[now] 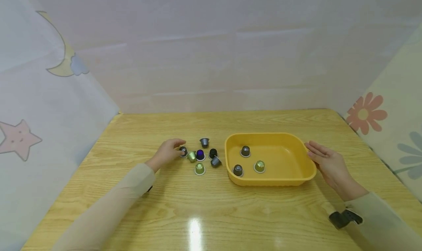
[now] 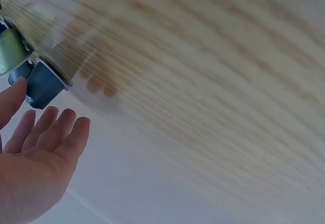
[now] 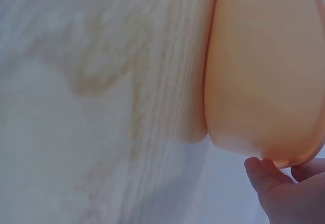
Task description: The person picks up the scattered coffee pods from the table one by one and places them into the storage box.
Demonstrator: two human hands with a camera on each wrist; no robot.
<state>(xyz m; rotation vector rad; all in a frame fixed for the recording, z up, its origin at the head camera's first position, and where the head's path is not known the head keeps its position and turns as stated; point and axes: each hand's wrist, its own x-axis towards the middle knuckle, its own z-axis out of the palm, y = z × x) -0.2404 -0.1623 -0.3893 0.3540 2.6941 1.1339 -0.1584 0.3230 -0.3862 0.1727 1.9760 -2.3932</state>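
My left hand reaches to a dark coffee capsule at the left end of a loose group. In the left wrist view, the thumb overlaps this dark capsule, with the other fingers spread apart below it. A light green capsule lies tipped right beside it, and a purple one stands next to that. My right hand is at the right end of a yellow plastic tray. Its extended fingers touch the rim, also visible in the right wrist view.
Inside the tray stand two dark capsules and a green one. Between left hand and tray are a grey capsule, a black one, a tipped grey-blue one and another green one. The wooden table meets a cloth backdrop.
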